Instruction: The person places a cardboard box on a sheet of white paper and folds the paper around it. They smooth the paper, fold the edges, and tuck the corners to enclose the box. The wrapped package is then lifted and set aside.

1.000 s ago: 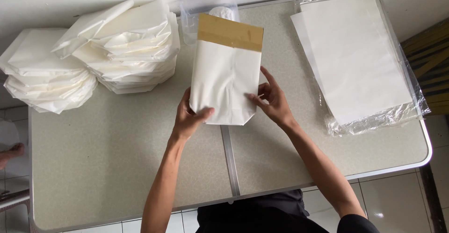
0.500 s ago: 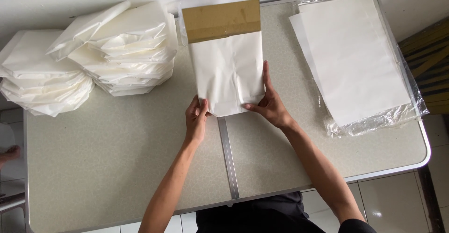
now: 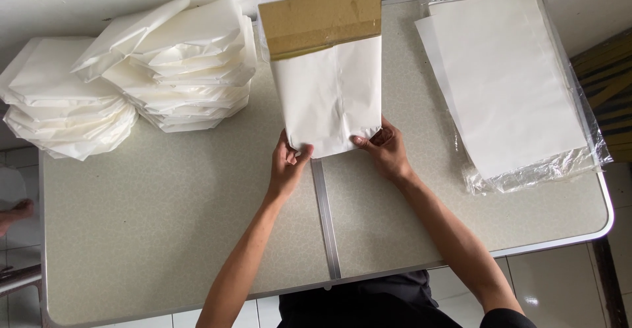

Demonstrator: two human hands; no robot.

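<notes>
at the bottom of the frame, two bare forearms reach up from a dark garment over a speckled grey-green tabletop (image 3: 164,236) with rounded corners and a pale metal rim. a flat metal seam strip (image 3: 326,223) runs up the middle of the surface between the arms. just above centre, the left hand (image 3: 288,167) has its grip clamped on the lower left corner of a white paper wrapper (image 3: 329,98), thumb lying on the sheet's face; the right hand (image 3: 385,150) has its grip pinched on the lower right corner, fingers curled under the edge. the wrapper is smooth, matte and lightly creased, folded around a flat brown cardboard board (image 3: 320,19) whose bare upper band, crossed by a strip of glossy tape, sticks out at the top centre of the frame. the wrapped piece lies on the tabletop, tilted slightly, in the centre to upper centre. to the right, near the edge, a flat stack of plain white sheets (image 3: 503,78) lies in an opened, crinkled clear plastic wrapping (image 3: 526,173). in the upper left, two heaps of folded white paper bags (image 3: 181,65), soft-edged and slumping, lie side by side, the further-left heap (image 3: 62,104) overhanging the tabletop's edge. glossy white floor tiles (image 3: 559,288) show at lower right.
</notes>
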